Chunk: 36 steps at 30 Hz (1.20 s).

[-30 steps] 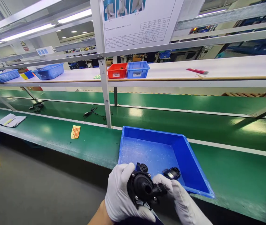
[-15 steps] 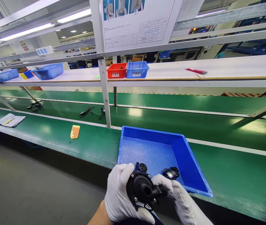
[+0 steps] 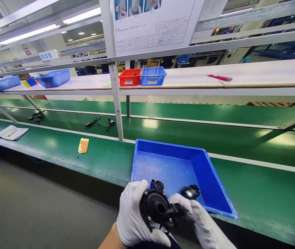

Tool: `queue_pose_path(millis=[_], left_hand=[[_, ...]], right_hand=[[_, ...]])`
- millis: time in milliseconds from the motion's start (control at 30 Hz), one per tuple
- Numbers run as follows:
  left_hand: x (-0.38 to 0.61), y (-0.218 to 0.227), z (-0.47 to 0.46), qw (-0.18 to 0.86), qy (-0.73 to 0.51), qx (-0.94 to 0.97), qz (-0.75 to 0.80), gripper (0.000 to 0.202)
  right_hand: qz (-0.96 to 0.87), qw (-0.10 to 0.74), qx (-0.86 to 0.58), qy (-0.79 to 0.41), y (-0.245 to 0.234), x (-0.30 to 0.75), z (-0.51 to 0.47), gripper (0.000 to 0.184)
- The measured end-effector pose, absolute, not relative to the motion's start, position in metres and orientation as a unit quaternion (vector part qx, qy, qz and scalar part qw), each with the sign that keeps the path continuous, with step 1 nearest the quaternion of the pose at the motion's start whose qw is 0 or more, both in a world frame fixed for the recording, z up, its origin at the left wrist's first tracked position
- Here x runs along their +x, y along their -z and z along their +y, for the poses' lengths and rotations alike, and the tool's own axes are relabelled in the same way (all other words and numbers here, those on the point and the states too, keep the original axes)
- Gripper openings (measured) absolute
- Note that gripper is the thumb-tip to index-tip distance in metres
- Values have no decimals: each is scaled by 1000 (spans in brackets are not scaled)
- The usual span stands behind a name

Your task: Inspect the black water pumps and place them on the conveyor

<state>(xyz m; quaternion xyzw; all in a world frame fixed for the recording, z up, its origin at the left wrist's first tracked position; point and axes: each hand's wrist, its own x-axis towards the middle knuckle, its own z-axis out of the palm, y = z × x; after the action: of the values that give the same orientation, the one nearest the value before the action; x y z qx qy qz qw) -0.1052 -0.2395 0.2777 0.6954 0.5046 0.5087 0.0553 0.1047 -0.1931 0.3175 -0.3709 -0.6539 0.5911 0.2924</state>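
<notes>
I see one black housing (image 3: pixel 155 207) held at the near edge of one blue tray (image 3: pixel 163 166): the left hand (image 3: pixel 132 212) has its gloved fingers wrapped round it, the right hand's (image 3: pixel 195 212) fingers grasp its single spout (image 3: pixel 177 210). Two more black parts (image 3: pixel 190 192) lie in the tray, on the green worktop (image 3: pixel 106 159).

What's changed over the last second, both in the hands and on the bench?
The black adapter with its cord slid left along the green surface, clear of the grey metal post; the black cable bundle farther left also shifted left. Nothing was grasped or released: white-gloved left hand and white-gloved right hand stay on the round black plastic housing. The blue plastic tray stayed put.
</notes>
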Motion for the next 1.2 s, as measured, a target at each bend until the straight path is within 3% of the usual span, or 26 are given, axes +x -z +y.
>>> queue_pose_path(millis=[300, 667, 1200], left_hand=[[-106, -284, -239, 30, -502, 699, 508, 118], [-108, -278, -239, 83, -514, 685, 510, 119], [-106, -276, -235, 57, -512, 683, 518, 119]], right_hand=[[-623, 280, -354, -639, -309, 107, -191, 68], [-618, 242, -349, -661, -318, 99, -187, 69], [-608, 254, -372, -653, -311, 99, -185, 68]])
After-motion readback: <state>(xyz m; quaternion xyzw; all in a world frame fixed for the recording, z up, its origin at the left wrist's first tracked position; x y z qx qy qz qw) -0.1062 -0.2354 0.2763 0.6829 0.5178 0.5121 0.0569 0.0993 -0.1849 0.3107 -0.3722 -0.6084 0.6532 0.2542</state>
